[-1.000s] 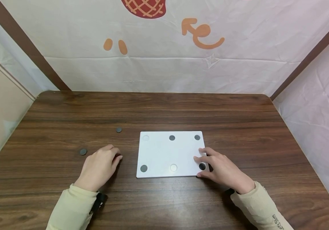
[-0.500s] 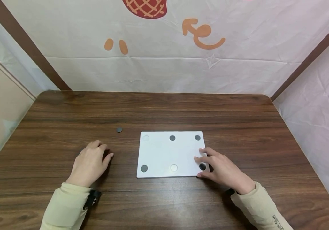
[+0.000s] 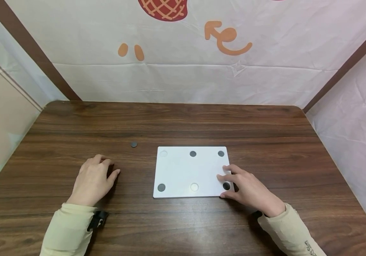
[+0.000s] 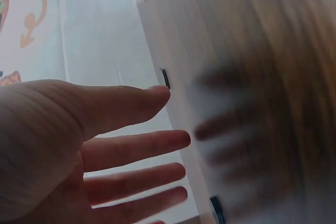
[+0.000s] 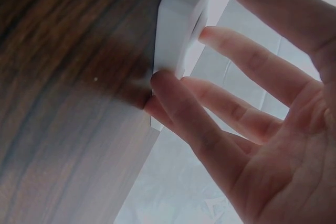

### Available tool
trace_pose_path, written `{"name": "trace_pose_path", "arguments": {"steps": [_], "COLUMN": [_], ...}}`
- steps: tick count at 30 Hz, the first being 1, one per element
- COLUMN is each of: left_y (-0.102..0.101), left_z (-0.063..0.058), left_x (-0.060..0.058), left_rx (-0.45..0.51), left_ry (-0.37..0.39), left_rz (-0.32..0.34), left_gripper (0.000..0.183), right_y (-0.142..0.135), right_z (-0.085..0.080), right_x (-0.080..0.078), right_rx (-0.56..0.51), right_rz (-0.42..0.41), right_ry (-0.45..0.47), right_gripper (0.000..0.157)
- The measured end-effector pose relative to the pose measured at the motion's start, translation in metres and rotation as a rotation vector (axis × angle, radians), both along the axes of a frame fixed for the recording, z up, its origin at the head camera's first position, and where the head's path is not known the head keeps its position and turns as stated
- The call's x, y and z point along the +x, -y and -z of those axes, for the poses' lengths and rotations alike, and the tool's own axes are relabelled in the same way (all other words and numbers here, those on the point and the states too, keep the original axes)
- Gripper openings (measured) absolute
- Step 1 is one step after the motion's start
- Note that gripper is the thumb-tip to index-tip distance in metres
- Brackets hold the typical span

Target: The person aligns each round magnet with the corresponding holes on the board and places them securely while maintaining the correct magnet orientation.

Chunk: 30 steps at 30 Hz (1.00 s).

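White board (image 3: pixel 186 169) on the table (image 3: pixel 183 227), right hand (image 3: pixel 250 187) touching it, fingers spread (good, keep it steady); left hand (image 3: pixel 91 180), fingers apart, near 1 dark disc (image 4: pixel 217 211), probably best pinched by its rim.

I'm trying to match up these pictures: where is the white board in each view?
Head: the white board lies just below the picture's centre, slightly right.
Left wrist: not in it.
Right wrist: the white board is at upper centre, running off the top edge.
Shared landmark: the brown wooden table shows in all three.
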State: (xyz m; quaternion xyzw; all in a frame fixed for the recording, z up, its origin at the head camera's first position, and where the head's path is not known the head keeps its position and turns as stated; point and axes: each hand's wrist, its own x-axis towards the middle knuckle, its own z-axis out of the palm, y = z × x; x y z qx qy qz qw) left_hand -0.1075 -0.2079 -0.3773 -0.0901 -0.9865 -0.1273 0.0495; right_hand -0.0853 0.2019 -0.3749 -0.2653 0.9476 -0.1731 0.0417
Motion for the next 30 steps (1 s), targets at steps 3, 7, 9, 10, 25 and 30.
{"name": "trace_pose_path", "arguments": {"steps": [3, 7, 9, 10, 25, 30], "left_y": [0.004, 0.010, 0.012, 0.013, 0.022, 0.023], "left_z": [0.000, 0.001, 0.002, 0.002, 0.003, 0.002], "left_x": [0.000, -0.001, -0.001, -0.001, -0.005, -0.005], "left_rx": [0.026, 0.039, 0.035, 0.033, 0.022, 0.025], "left_ry": [0.034, 0.078, 0.101, 0.111, 0.117, 0.119], "left_rz": [-0.033, -0.067, -0.080, -0.083, -0.070, -0.081], "left_gripper": [0.037, 0.042, 0.044, 0.044, 0.037, 0.031], "right_y": [0.000, -0.001, -0.001, -0.001, -0.002, -0.001], "right_z": [0.000, 0.000, 0.000, 0.000, 0.002, 0.001], "right_x": [0.000, 0.000, 0.000, 0.000, -0.002, -0.002], "right_rx": [-0.003, -0.006, -0.008, -0.009, -0.010, -0.010], "right_rz": [0.001, 0.003, 0.002, 0.002, -0.002, -0.003], "right_ry": [0.003, 0.004, 0.004, 0.003, 0.003, 0.002], "right_gripper": [0.042, 0.042, 0.042, 0.042, 0.042, 0.042]}}
